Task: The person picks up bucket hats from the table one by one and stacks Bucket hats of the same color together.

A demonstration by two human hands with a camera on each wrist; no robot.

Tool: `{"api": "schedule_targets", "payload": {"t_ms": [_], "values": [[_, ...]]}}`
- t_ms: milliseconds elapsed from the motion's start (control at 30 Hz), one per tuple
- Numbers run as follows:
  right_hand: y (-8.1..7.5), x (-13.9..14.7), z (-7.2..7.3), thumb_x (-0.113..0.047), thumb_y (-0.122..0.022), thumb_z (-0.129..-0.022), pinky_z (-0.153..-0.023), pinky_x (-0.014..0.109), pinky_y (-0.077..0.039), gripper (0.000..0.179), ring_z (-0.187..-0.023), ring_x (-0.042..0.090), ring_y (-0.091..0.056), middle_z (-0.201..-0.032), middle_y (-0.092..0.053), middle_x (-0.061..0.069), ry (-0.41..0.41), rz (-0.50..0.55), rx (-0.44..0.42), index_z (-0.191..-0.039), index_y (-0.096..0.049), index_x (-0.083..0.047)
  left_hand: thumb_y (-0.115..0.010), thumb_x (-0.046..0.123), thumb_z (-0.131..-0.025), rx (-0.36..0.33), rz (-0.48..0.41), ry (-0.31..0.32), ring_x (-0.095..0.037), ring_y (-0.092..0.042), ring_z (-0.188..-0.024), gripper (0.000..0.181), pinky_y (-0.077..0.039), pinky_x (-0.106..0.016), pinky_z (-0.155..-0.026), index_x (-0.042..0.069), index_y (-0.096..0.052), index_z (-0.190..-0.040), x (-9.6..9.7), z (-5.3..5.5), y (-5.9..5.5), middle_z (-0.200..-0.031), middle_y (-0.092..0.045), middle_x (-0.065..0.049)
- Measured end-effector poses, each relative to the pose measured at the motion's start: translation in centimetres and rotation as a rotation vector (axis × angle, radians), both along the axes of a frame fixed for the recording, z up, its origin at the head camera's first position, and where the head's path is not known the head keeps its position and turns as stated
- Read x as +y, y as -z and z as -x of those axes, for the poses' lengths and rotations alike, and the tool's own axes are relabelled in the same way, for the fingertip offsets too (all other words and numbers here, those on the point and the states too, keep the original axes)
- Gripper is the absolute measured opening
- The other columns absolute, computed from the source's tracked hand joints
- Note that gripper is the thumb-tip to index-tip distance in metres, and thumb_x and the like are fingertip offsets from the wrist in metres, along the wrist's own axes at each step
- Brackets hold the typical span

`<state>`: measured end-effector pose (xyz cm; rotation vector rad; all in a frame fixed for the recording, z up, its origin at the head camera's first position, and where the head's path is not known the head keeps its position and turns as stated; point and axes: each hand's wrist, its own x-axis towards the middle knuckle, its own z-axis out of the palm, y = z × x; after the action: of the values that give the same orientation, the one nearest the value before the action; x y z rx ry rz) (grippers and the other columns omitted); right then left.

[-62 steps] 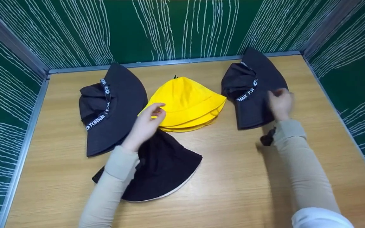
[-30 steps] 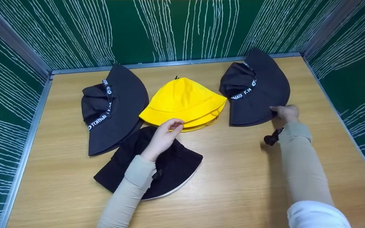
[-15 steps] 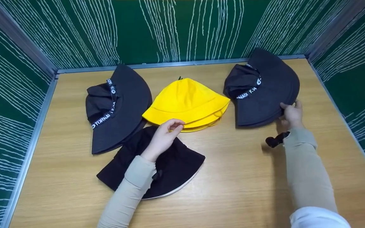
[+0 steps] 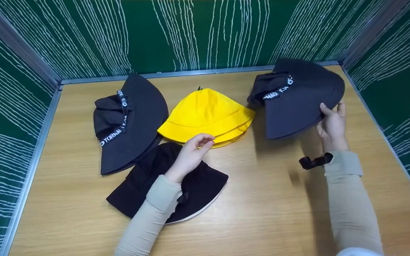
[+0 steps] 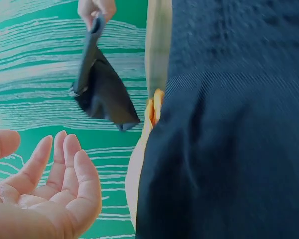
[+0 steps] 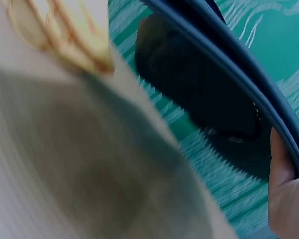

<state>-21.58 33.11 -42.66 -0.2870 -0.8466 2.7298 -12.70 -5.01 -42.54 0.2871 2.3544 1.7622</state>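
"One dark lettered hat (image 4: 304, 101) is being held. How?"

"Right hand (image 4: 334, 125) pinching its brim, thumb on the upper side; hat hanging tilted above the desk (image 4: 255, 217), near the far right corner."

"And the left hand (image 4: 190, 153)?"

"Hovering over the black hat (image 4: 208, 186), beside the yellow hat (image 4: 205, 110), fingers parted and loosely bent. A second lettered hat (image 4: 144, 119) is lying toward the far left corner."
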Motion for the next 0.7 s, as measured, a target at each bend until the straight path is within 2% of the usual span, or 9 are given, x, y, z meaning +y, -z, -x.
{"api": "schedule_targets", "payload": {"t_ms": [100,233,367,533,633,700], "values": [[-0.8,-1.5,-0.7,0.02,-0.046,-0.087,-0.061,0.032,-0.056,0.031,-0.072,0.025,-0.063,-0.091,-0.056,0.015,0.018,0.01,0.061,-0.108,-0.043,-0.003,-0.054,0.016,-0.097,-0.006,-0.023,0.008,-0.026,-0.058,-0.101,0.027,-0.046,-0.034,-0.091,-0.001,-0.06,-0.116,0.5,-0.2,-0.3,-0.109,-0.064,-0.015],[-1.8,-3.4,-1.8,0.02,-0.047,-0.087,-0.062,0.034,-0.056,0.031,-0.075,0.028,-0.064,-0.092,-0.057,0.017,0.02,0.049,0.139,-0.109,-0.043,-0.001,-0.05,0.019,-0.098,-0.074,-0.082,0.039,-0.028,-0.057,-0.104,0.03,-0.046,-0.034,-0.094,0.0,-0.058,-0.12,1.2,-0.4,-0.7,-0.113,-0.062,-0.018],[-2.6,-5.2,-3.2,0.021,-0.046,-0.087,-0.065,0.037,-0.057,0.032,-0.078,0.03,-0.065,-0.095,-0.058,0.019,-0.001,0.08,0.211,-0.111,-0.043,-0.001,-0.042,0.021,-0.101,-0.138,-0.134,0.109,-0.032,-0.055,-0.112,0.038,-0.045,-0.038,-0.099,-0.002,-0.05,-0.13,2.0,-0.9,-1.4,-0.12,-0.059,-0.021],[-3.0,-7.5,-5.1,0.021,-0.045,-0.087,-0.069,0.039,-0.058,0.036,-0.08,0.032,-0.066,-0.1,-0.059,0.018,-0.041,0.123,0.261,-0.114,-0.043,-0.002,-0.04,0.021,-0.102,-0.135,-0.182,0.2,-0.033,-0.053,-0.118,0.044,-0.045,-0.038,-0.1,-0.004,-0.039,-0.138,3.3,-1.8,-2.3,-0.131,-0.052,-0.022],[-2.8,-8.7,-6.1,0.022,-0.045,-0.086,-0.071,0.039,-0.057,0.039,-0.083,0.032,-0.065,-0.104,-0.059,0.018,-0.05,0.134,0.27,-0.116,-0.042,-0.003,-0.045,0.019,-0.1,-0.168,-0.251,0.205,-0.029,-0.055,-0.116,0.046,-0.048,-0.034,-0.097,-0.004,-0.037,-0.139,4.3,-2.4,-2.8,-0.132,-0.051,-0.023],[-2.7,-9.6,-6.7,0.022,-0.044,-0.087,-0.071,0.038,-0.057,0.039,-0.084,0.031,-0.065,-0.105,-0.058,0.017,-0.052,0.127,0.27,-0.116,-0.042,-0.004,-0.048,0.017,-0.099,-0.194,-0.328,0.166,-0.027,-0.056,-0.114,0.047,-0.049,-0.032,-0.094,-0.003,-0.036,-0.139,5.2,-2.8,-3.0,-0.131,-0.051,-0.022]]}}
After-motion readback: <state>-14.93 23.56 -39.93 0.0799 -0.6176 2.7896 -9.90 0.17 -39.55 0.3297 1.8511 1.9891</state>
